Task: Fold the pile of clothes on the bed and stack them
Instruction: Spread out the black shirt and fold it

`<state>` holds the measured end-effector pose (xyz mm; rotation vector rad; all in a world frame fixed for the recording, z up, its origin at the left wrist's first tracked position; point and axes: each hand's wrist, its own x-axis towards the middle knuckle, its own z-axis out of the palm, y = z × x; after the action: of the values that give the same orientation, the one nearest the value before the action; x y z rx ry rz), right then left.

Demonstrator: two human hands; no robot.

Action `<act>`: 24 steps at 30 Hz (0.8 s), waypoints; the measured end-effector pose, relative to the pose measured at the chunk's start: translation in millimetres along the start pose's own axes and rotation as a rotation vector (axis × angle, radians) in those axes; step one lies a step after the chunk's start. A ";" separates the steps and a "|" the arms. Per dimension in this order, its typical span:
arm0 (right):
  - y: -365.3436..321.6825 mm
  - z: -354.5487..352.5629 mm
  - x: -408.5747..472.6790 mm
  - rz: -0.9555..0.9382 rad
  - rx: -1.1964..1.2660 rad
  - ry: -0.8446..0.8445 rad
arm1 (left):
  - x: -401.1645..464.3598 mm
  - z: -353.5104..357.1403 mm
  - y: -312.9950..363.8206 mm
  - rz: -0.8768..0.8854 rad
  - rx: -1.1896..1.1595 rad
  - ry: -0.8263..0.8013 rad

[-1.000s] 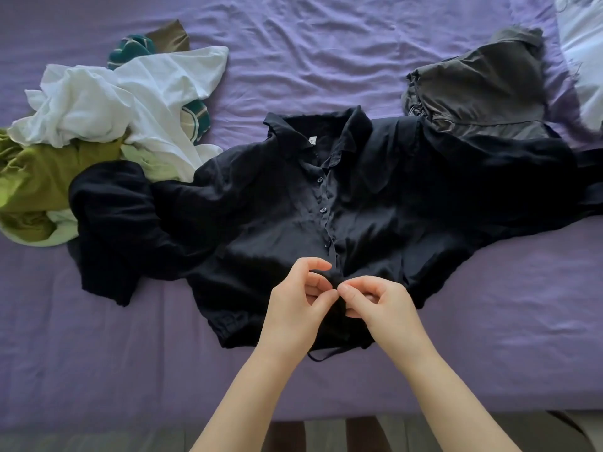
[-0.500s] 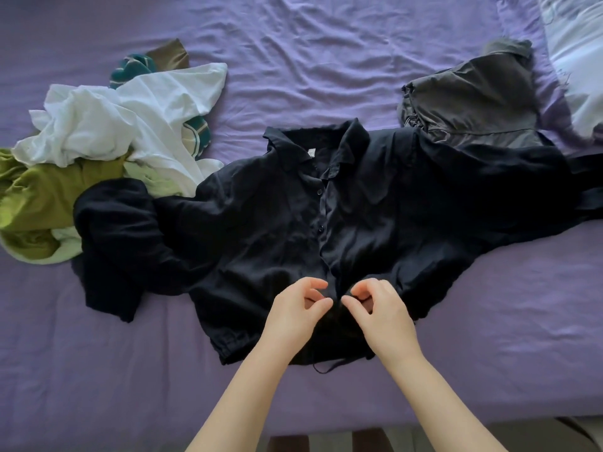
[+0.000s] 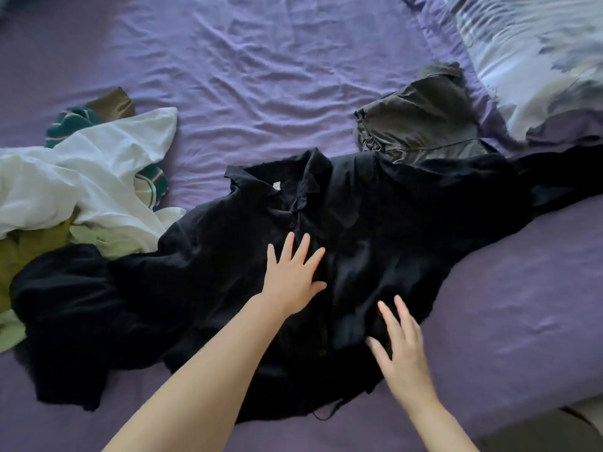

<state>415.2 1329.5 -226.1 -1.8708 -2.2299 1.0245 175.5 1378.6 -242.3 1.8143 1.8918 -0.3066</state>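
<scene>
Since the earlier frame both hands have left the placket near the hem, where they pinched at a button, and now lie spread on the cloth. Left hand (image 3: 293,275) flat on the chest of the black shirt (image 3: 375,243), fingers straight and fanned, just beside the button line. Right hand (image 3: 399,347) also wide, fingers straight, on the lower right panel near the hem; holds nothing. Likely smoothing the front flat before folding.

Shirt lies face up, collar away from the person, across the purple bed sheet (image 3: 261,76). Unfolded pile (image 3: 81,177) sits at left: white, green, striped pieces, touching the shirt's left sleeve. A dark grey garment (image 3: 421,125) lies at upper right, its near edge under the shirt's shoulder.

Shirt's right sleeve runs out of frame. Black-on-black folds hide whether all buttons are done. Pillow (image 3: 538,60) blurred.
</scene>
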 end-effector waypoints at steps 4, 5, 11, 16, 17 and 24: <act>13.8 1.1 -8.9 0.098 0.107 0.252 | 8.5 8.0 -0.6 -0.079 0.036 -0.001; 15.6 1.6 -11.5 0.115 0.095 0.264 | 7.2 7.7 2.9 -0.105 0.041 0.006; 13.7 -0.4 -21.0 0.211 0.111 0.380 | -38.6 10.8 46.6 0.109 -0.232 0.495; 10.1 7.0 -29.4 0.175 0.101 0.018 | -70.0 39.9 65.9 0.293 -0.160 0.264; 8.1 7.3 -28.9 0.202 0.081 0.018 | -71.2 44.8 64.3 0.238 -0.118 0.162; 1.0 -2.3 -7.7 0.261 -0.181 0.038 | -61.6 55.7 52.0 0.151 -0.027 -0.018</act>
<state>419.1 1323.6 -222.1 -2.2846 -2.1639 0.8312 236.8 1302.6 -250.1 1.9171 1.7264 -0.2425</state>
